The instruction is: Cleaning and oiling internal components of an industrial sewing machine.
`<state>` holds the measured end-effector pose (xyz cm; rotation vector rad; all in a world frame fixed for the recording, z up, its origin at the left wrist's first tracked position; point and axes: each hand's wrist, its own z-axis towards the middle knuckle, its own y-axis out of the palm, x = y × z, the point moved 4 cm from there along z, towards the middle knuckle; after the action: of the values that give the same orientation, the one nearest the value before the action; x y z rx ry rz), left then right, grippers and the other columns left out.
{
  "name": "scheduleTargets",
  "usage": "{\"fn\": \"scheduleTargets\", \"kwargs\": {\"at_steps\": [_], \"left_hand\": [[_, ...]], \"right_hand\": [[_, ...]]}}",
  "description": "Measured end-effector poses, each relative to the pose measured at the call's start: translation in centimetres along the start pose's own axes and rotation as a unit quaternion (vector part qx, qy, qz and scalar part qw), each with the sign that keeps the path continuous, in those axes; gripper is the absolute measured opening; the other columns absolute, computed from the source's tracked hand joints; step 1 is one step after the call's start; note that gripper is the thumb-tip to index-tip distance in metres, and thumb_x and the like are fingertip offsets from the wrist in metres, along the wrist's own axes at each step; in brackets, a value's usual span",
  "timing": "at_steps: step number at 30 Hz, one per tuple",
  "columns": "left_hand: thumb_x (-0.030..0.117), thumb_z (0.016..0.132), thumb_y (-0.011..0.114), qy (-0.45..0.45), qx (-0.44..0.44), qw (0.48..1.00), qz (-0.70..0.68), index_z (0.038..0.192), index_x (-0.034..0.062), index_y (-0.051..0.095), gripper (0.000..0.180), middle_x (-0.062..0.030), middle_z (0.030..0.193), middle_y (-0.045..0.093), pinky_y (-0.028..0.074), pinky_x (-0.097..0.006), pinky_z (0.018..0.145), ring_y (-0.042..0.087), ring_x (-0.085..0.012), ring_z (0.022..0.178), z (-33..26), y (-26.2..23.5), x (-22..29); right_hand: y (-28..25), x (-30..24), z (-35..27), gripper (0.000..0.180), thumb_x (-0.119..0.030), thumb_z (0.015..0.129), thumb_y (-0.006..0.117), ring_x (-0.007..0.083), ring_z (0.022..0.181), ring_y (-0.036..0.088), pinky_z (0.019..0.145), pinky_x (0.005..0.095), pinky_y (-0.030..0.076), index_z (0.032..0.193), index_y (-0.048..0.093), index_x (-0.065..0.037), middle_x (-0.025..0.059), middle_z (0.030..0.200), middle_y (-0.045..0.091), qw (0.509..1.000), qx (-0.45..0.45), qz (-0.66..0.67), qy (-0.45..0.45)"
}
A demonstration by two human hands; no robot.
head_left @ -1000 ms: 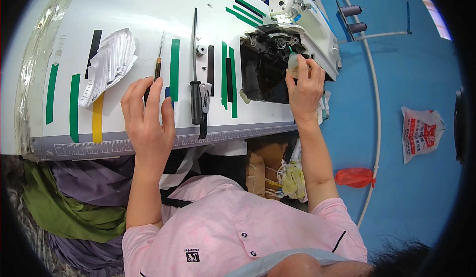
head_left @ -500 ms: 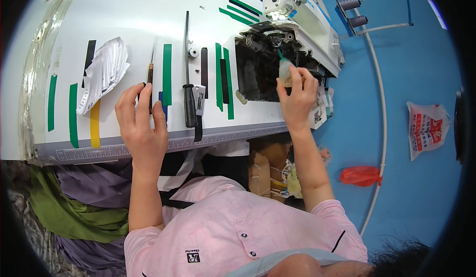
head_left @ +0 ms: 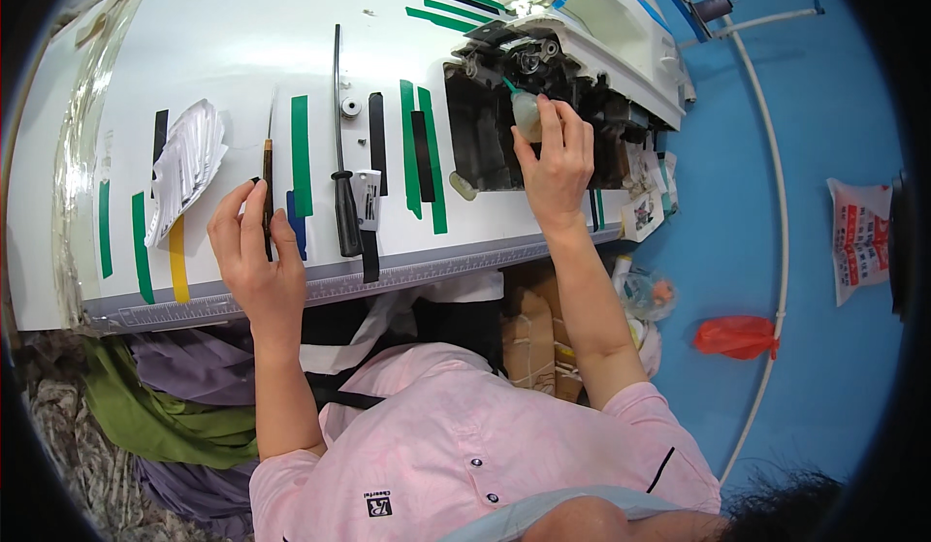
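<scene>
My right hand (head_left: 555, 164) holds a small pale squeeze bottle (head_left: 526, 113) with a green nozzle, its tip pointed into the opened dark inside of a white sewing machine (head_left: 582, 28). My left hand (head_left: 254, 256) lies on the white table (head_left: 223, 47) with its fingers closed around the handle of a thin brown-handled tool (head_left: 267, 178). A black-handled screwdriver (head_left: 341, 183) lies just right of that hand, beside a small white tag (head_left: 369, 198).
Green, black and yellow tape strips (head_left: 301, 154) mark the table. A stack of white papers (head_left: 186, 166) lies at the left. Cloth piles (head_left: 165, 397) and a cardboard box (head_left: 529, 338) sit under the table. A red bag (head_left: 737, 336) and a printed bag (head_left: 858, 237) lie on the blue floor.
My right hand has carried the squeeze bottle up and left into the machine's open housing. My left hand has slid left and closed on the thin brown-handled tool.
</scene>
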<state>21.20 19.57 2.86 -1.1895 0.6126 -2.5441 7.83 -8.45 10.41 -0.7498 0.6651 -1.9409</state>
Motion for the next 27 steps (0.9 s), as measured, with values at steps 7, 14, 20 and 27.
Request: {"fn": "scheduleTargets", "kwargs": {"at_steps": [7,14,20,27], "left_hand": [[-0.004,0.084,0.062,0.003,0.002,1.000,0.006,0.113,-0.0023,0.062,0.030,-0.0145,0.114,0.059,0.047,-0.040,0.087,0.057,-0.0309,0.105,0.1,0.1,0.2],[-0.001,0.087,0.061,-0.002,-0.009,1.000,0.021,0.114,-0.0016,0.063,0.026,-0.0142,0.114,0.060,0.047,-0.039,0.088,0.058,-0.0303,0.105,0.0,0.1,0.4],[0.002,0.091,0.060,0.001,-0.017,0.999,0.035,0.114,-0.0002,0.063,0.024,-0.0137,0.114,0.061,0.048,-0.037,0.088,0.059,-0.0292,0.104,0.0,0.4,0.4],[0.002,0.091,0.059,0.003,-0.019,0.998,0.052,0.113,-0.0005,0.063,0.022,-0.0135,0.113,0.061,0.049,-0.037,0.087,0.060,-0.0283,0.102,0.1,0.5,0.4]], "right_hand": [[0.3,0.4,-0.7,0.056,-0.006,0.064,0.083,0.0286,0.090,0.058,0.075,0.0368,0.052,0.115,0.061,-0.007,0.0094,0.106,0.057,0.999,0.013,0.008,0.035],[0.0,0.8,-2.8,0.057,-0.005,0.063,0.084,0.0285,0.090,0.057,0.074,0.0365,0.051,0.114,0.060,-0.008,0.0091,0.106,0.057,0.998,0.037,0.036,0.048],[1.1,1.9,-3.2,0.056,-0.004,0.063,0.083,0.0294,0.092,0.057,0.075,0.0376,0.051,0.114,0.061,-0.008,0.0095,0.108,0.056,0.995,0.047,0.040,0.080],[1.2,3.4,-4.4,0.055,-0.005,0.064,0.084,0.0302,0.093,0.057,0.077,0.0385,0.052,0.114,0.061,-0.008,0.0097,0.108,0.056,0.988,0.064,0.050,0.133]]}}
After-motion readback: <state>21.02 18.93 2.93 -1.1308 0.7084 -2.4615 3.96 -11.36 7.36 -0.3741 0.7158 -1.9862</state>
